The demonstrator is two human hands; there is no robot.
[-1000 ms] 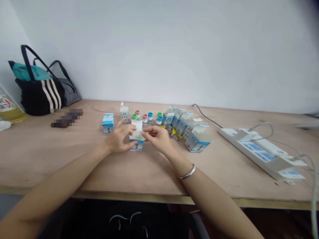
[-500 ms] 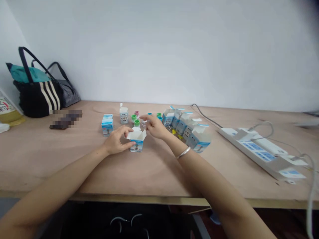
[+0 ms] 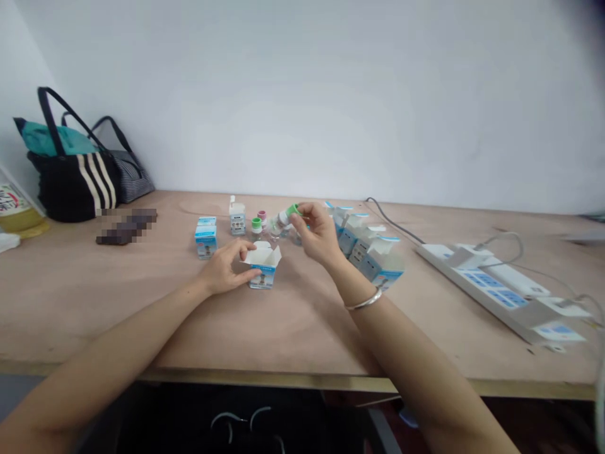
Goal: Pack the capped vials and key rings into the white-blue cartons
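Observation:
My left hand point(image 3: 222, 270) grips a small blue-and-white carton point(image 3: 263, 266) that stands on the wooden table point(image 3: 293, 321) with its top flaps open. My right hand point(image 3: 317, 234) is raised above and behind the carton, pinching a small clear bottle with a green cap point(image 3: 286, 217), tilted with the cap upward. Behind the carton stand more small bottles, one with a green cap point(image 3: 256, 224) and one with a pink cap point(image 3: 261, 217). A silver bangle point(image 3: 363, 302) sits on my right wrist.
Closed small cartons point(image 3: 205, 237) stand at the left, one open carton point(image 3: 236, 217) behind. Several open cartons point(image 3: 373, 252) lie in a row at the right. A white power strip point(image 3: 496, 287) with cables lies far right. Bags point(image 3: 75, 167) stand at the back left.
My right hand left the carton's flap, reached back to the bottles, and has lifted a green-capped bottle. The carton's flaps now stand open. My left hand stayed on the carton.

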